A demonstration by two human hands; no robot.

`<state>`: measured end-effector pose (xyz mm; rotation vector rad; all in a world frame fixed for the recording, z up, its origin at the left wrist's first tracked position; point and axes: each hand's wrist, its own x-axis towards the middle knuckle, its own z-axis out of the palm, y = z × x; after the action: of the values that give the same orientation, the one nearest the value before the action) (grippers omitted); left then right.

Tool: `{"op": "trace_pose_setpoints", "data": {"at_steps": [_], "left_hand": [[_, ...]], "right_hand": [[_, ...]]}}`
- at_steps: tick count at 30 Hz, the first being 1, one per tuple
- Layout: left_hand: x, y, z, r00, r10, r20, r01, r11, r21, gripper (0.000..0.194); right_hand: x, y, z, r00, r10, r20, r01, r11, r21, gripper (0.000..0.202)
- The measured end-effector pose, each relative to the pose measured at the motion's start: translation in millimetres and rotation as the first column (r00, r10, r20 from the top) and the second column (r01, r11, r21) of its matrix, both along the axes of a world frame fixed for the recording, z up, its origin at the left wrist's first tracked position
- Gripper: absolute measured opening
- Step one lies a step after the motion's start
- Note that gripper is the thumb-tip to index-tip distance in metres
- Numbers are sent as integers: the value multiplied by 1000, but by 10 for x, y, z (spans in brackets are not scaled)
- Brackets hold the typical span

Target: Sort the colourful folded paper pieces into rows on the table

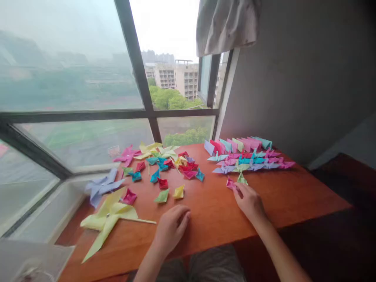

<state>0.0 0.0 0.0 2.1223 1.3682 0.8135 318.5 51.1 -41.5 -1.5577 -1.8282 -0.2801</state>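
My right hand (249, 203) pinches a small pink folded paper piece (230, 183) just above the wooden table or on it; the exact contact is hard to tell. Right behind those fingertips stands a light green folded paper piece (242, 178). My left hand (174, 227) rests on the table near its front edge, fingers curled in, with nothing showing in them. Closest to it are the stick of a pale yellow paper pinwheel (113, 215), a green paper boat (162, 196) and a yellow paper boat (178, 192).
Folded cranes (254, 161) in several colours stand in rows at the back right, before a row of paper planes (239, 145). More small paper boats (163, 183) and pinwheels (102, 186) lie at the left. Windows and a wall border the wooden table (293, 199).
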Motion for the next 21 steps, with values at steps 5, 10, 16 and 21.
{"op": "trace_pose_setpoints", "data": {"at_steps": [5,10,16,21], "left_hand": [[12,14,3,1000,-4,-6,4,1000,5,21],[15,16,15,1000,-4,-25,4,1000,-1,22],[15,8,29,999,-7,-38,7,1000,-8,22],[18,13,21,999,-10,-39,9,1000,-12,22]], "right_hand": [[172,-39,87,988,-150,-46,152,987,43,28],[361,8,90,975,-223,-3,223,975,-16,26],[429,31,39,989,-139,50,141,989,-32,24],[441,29,24,993,-112,39,113,993,-33,23]]}}
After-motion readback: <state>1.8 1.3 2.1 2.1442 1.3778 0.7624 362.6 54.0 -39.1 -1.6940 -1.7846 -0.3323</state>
